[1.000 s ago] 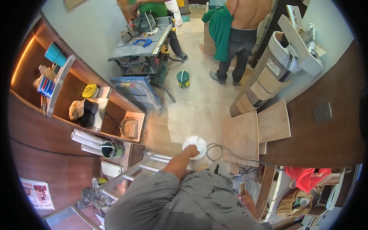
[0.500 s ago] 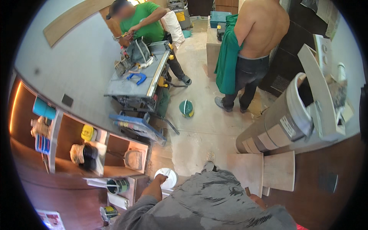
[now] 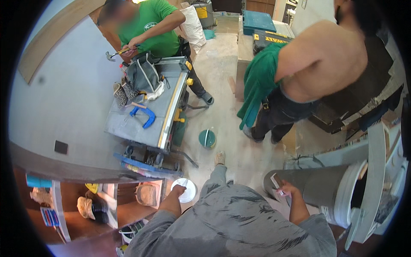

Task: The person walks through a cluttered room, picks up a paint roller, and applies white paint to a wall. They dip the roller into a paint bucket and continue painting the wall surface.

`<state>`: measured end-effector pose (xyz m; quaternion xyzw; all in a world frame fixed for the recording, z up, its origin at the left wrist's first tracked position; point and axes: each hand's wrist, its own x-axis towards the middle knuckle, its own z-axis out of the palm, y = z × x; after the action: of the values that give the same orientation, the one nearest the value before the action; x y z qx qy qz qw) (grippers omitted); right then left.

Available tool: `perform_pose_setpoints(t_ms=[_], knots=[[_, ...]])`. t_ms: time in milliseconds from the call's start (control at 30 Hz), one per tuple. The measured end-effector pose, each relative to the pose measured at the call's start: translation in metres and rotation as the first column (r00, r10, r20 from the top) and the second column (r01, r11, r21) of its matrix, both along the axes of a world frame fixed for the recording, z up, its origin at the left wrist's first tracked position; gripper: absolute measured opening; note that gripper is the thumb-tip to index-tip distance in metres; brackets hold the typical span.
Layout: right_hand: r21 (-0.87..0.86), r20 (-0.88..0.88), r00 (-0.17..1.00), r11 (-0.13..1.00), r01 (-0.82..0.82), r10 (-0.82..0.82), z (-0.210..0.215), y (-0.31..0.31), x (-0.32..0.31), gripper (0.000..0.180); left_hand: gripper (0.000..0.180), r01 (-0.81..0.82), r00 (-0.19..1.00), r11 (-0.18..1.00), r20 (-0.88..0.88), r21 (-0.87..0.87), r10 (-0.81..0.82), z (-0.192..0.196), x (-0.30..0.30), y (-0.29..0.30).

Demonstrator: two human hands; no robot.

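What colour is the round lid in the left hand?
White; the lid, held by the left hand, shows plainly in the head view.

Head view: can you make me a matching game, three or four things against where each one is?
Things:
1. white round lid
2. blue clamp
3. green bucket
4. hammer

Places:
A. on the floor beside the saw table
B. in a co-worker's hand
C. at the person's left hand
D. lying on the saw table

Pairs: 1-C, 2-D, 3-A, 4-B

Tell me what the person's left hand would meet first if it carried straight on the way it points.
Probably the blue frame under the grey saw table; the left hand, holding a round white lid, points there, though depth is unclear.
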<state>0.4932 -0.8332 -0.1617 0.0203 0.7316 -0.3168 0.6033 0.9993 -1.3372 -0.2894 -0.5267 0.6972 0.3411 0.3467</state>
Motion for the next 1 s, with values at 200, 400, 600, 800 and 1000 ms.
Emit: perform_pose_setpoints(t_ms=[200, 400, 600, 800, 1000], knots=[[0.197, 0.169, 0.985, 0.980, -0.009, -0.025, 0.012, -0.018, -0.022, 0.048, 0.061, 0.257, 0.952, 0.963, -0.148, -0.087, -0.267, 0.004, -0.176, -0.093], [0.364, 0.119, 0.982, 0.926, 0.094, -0.147, 0.081, -0.099, -0.023, 0.033, 0.060, 0.268, 0.896, 0.956, -0.334, -0.121, -0.294, 0.028, -0.336, -0.187], [0.308, 0.119, 0.980, 0.945, 0.114, -0.157, 0.078, -0.154, -0.060, 0.035, 0.055, 0.194, 0.911, 0.963, -0.330, -0.190, -0.248, 0.070, -0.509, -0.266], [0.239, 0.076, 0.957, 0.937, 0.255, -0.280, 0.077, -0.206, -0.096, 0.036, 0.057, 0.178, 0.886, 0.965, -0.395, -0.192, -0.242, 0.106, -0.679, -0.303], [0.131, 0.122, 0.974, 0.976, 0.173, -0.189, 0.022, -0.283, -0.190, 0.038, 0.058, 0.046, 0.938, 0.968, -0.323, -0.248, -0.128, 0.102, -0.732, -0.384]])
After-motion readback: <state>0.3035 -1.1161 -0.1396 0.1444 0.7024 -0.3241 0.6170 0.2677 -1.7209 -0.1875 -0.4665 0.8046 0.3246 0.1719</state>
